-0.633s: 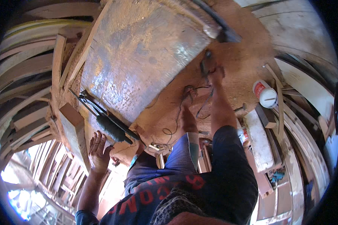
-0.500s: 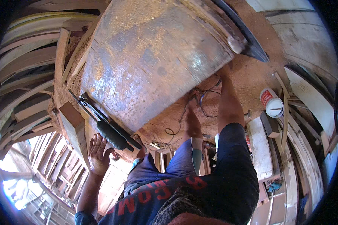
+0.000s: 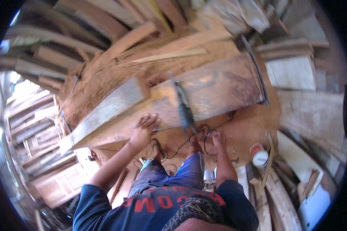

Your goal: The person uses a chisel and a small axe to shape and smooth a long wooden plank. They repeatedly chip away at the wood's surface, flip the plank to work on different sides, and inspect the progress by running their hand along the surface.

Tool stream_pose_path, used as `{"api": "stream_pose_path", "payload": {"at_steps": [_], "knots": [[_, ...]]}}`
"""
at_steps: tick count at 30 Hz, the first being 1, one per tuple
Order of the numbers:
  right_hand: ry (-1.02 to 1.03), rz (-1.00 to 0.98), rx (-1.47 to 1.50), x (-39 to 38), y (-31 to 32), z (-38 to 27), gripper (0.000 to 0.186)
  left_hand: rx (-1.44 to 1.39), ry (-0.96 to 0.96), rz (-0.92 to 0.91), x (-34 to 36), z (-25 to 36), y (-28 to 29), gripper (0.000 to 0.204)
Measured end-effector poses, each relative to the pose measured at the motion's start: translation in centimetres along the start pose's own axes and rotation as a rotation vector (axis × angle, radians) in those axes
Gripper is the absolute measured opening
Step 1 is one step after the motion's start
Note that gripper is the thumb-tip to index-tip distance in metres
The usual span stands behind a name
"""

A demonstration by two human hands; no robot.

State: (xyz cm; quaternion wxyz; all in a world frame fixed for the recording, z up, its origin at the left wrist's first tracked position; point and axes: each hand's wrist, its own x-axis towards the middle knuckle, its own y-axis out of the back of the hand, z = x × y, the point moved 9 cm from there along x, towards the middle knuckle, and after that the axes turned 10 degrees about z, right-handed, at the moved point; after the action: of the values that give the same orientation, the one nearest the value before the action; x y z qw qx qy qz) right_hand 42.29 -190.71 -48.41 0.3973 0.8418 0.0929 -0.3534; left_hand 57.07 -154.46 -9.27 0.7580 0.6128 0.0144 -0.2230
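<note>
A long wooden slab (image 3: 227, 82) lies across the middle of the head view, dusted with sawdust. Across it rests a power tool (image 3: 184, 109) with a dark teal body, its thin end pointing away from me. My left hand (image 3: 147, 122) is over the slab's near edge, left of the tool, fingers apart and nothing in them. Beyond the near edge, right of the tool, my right hand (image 3: 218, 136) hangs low near a black cable (image 3: 206, 141). Blur hides its fingers, so I cannot tell whether it grips anything.
A thick pale timber (image 3: 108, 109) lies on the slab's left part. A dark curved strip (image 3: 258, 75) stands at its right end. Boards (image 3: 58, 57) are stacked at the far left. A white and red bucket (image 3: 259, 156) stands at the right, beside more planks (image 3: 277, 194).
The whole view has swung round, so the slab now lies crosswise. My left hand has moved from beside the tool's end to over the slab. My right hand is away from the slab's right corner.
</note>
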Motion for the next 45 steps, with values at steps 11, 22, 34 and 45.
{"api": "stream_pose_path", "payload": {"at_steps": [11,22,34,45], "knots": [[0.293,0.147,-0.202,-12.4,2.1,-8.9,0.015,-0.551,0.036,0.365,-15.2,-1.4,1.3,0.055],[0.643,0.047,-0.182,-24.6,-11.2,-44.0,0.018,-0.476,1.067,0.053,-59.0,-34.4,-6.5,0.057],[0.952,-0.277,-0.243,-39.3,-23.9,-77.1,0.025,-1.082,1.240,0.519,-63.3,-45.3,-3.3,0.063],[1.251,-0.131,-0.388,-37.6,-30.3,-93.0,0.038,-1.379,1.501,0.793,-70.4,-56.2,-4.2,0.066]]}}
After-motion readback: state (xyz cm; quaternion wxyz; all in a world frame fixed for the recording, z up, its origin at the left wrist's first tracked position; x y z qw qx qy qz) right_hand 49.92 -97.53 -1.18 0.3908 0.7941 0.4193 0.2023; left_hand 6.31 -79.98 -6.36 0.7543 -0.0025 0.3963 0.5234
